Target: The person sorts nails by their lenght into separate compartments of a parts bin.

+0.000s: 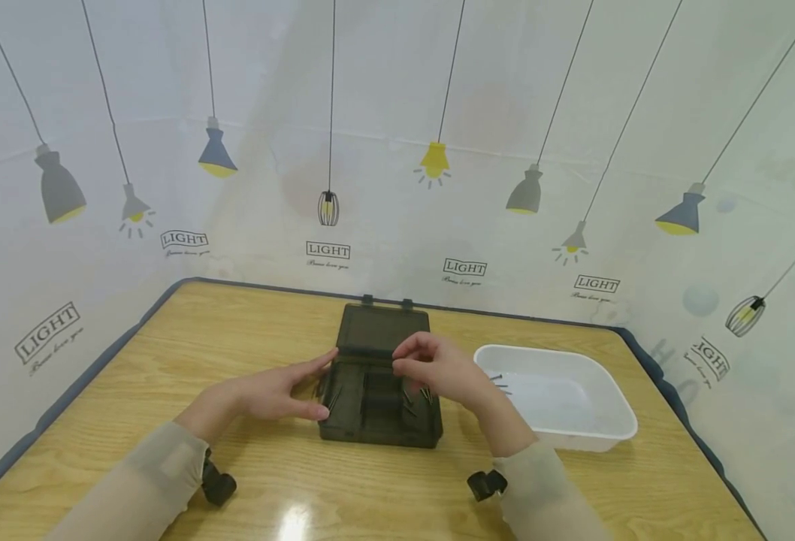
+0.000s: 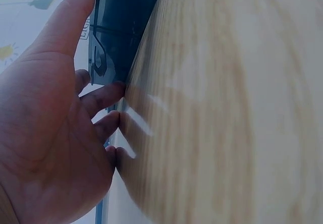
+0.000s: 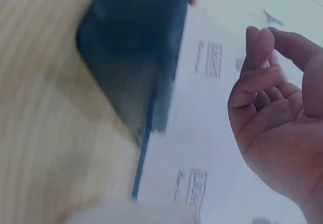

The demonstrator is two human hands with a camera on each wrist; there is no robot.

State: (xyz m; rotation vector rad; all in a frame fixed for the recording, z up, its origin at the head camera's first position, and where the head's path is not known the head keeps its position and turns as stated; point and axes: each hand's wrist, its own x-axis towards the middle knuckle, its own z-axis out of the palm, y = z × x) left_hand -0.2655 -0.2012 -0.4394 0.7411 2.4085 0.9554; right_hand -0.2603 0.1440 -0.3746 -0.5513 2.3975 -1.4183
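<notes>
Black see-through plastic forms the hinged case (image 1: 380, 434) at the centre of the head view, lid open, its clasps close to the dark trim (image 1: 643, 364) along the far edge. Bare wooden table (image 1: 269, 485) lies at the frame's lower centre and left, leaving room to slide there; beyond the trim, the patterned cloth (image 1: 397, 68) rises and closes off the back and sides. The white tray (image 1: 566, 398) blocks the right, a few nails (image 1: 501, 383) at its left end. More dark metal pieces (image 1: 409, 406) lie in the case's right part. The left hand (image 1: 272, 394) rests against the case's left side, fingers extended, thumb at the near corner. The right hand (image 1: 441, 368) hovers over the case's right half, fingers curled; whether it pinches anything small cannot be told.

Left wrist view: the case's side wall fills the upper middle, the thumb reaching up along it, with bare wood across the right.

Right wrist view: the case blurs at upper left; the right hand, at right, stands apart from it, thumb and fingertips drawn together.
</notes>
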